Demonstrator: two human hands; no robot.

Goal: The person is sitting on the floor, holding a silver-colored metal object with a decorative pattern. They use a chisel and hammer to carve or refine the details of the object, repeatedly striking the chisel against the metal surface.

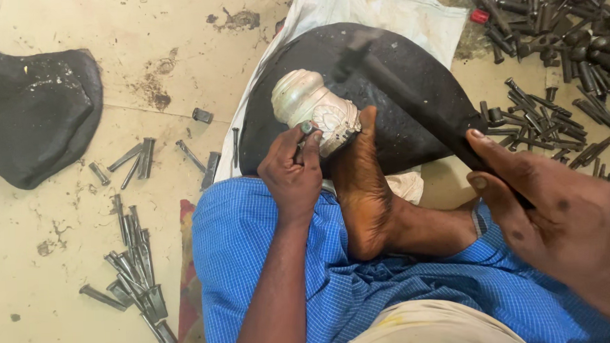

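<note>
You sit on the floor (pixel 45 282) with a blue checked cloth (pixel 254 261) over your lap, and just beyond your knees lies a large black rounded block (pixel 417 86) resting on a white sack (pixel 380 13). On the near left part of that block sits the silver embossed vessel (pixel 302 97), lying on its side with its long axis running from far left to near right, its patterned end turned toward you. Your bare foot (pixel 363 183) is pressed against that near right end, toes touching the metal, pinning it against the block. Your left hand (pixel 293 172) is the nearer of the two to the vessel: it sits just near of it, fingers pressed together around a small punch (pixel 306 129) whose tip meets the patterned band. Your right hand (pixel 557 217) is well apart, off to the near right, closed around the dark handle of a hammer (pixel 411 100); the handle slants up and to the far left, so the blurred head hangs just beyond the vessel, above the block. Loose dark punches (pixel 136 279) lie scattered on the floor at your left, a bigger heap of tools (pixel 557 41) is spread at the far right, and a black pad (pixel 36 113) lies at the far left.
</note>
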